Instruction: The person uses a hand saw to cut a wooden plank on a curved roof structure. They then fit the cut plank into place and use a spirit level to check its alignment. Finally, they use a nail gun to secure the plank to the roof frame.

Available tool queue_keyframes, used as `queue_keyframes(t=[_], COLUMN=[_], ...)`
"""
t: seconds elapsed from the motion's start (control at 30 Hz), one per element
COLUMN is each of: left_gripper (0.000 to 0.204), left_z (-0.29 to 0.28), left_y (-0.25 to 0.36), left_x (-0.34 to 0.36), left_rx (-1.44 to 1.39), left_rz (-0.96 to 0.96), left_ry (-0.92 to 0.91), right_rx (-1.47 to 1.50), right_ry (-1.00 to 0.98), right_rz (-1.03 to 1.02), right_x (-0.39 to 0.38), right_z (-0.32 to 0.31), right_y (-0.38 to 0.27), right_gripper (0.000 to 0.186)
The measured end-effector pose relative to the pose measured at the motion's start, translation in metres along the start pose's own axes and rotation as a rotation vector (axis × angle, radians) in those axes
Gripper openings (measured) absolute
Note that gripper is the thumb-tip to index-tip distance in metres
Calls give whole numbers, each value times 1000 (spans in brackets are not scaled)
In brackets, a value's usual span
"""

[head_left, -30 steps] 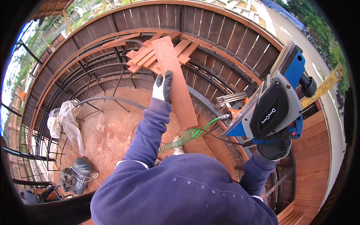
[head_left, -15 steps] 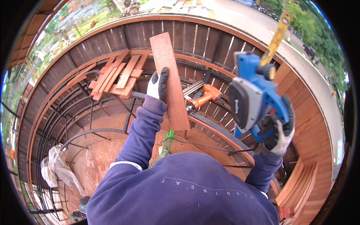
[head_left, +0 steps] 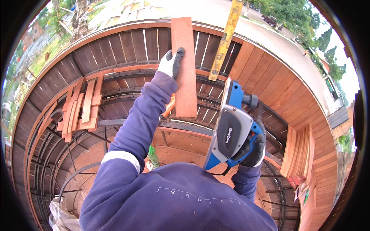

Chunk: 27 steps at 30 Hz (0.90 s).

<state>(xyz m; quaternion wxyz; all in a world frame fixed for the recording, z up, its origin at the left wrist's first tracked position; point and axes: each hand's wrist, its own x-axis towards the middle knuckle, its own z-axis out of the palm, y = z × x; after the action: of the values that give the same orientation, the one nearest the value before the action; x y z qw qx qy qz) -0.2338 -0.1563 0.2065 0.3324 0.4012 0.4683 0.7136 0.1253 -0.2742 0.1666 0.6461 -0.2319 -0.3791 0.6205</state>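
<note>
A flat reddish wooden board (head_left: 185,77) stands nearly upright in front of me. My left hand (head_left: 170,64), in a white and black glove, is closed on its left edge, above mid-length. To the right, my gloved right hand (head_left: 255,151) is wrapped round the rear handle of a blue and grey electric hand planer (head_left: 232,133). The planer is tilted on edge, its flat sole facing left toward the board, with a gap between them. Behind my left forearm and the board, an orange nail gun (head_left: 169,107) shows only in part.
A yellow spirit level (head_left: 226,40) leans at the curved slatted wall (head_left: 266,71). Loose boards (head_left: 83,107) lie on the frame at left; stacked boards (head_left: 297,152) stand at right. A green coiled hose (head_left: 153,157) hangs below. Clear plastic sheeting (head_left: 61,217) lies at lower left.
My view has turned to the right. The planer has come down and left, nearer the board, and its sole now faces left. The board is more upright and hides most of the nail gun.
</note>
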Motion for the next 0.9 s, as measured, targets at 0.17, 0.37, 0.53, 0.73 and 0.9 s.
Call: queue_keyframes(t=[0.17,0.37,0.53,0.73,0.9], left_gripper=[50,52,52,48,46], left_z=[42,61,76,75,74], left_y=[-21,-45,-44,-59,-58], left_x=[23,26,16,20,13], left_rx=[75,110,147,244,102], left_rz=[-7,-100,-67,-60,-66], left_ry=[-91,-139,-177,-142,-173], right_rx=[80,148,188,200,224], right_ry=[62,80,26,-21,-45], right_rz=[125,230,256,271,283], right_x=[-32,-46,-47,-44,-39], right_z=[-18,-29,-35,-37,-43], right_y=[22,33,39,41,43], right_gripper=[54,54,55,54,52])
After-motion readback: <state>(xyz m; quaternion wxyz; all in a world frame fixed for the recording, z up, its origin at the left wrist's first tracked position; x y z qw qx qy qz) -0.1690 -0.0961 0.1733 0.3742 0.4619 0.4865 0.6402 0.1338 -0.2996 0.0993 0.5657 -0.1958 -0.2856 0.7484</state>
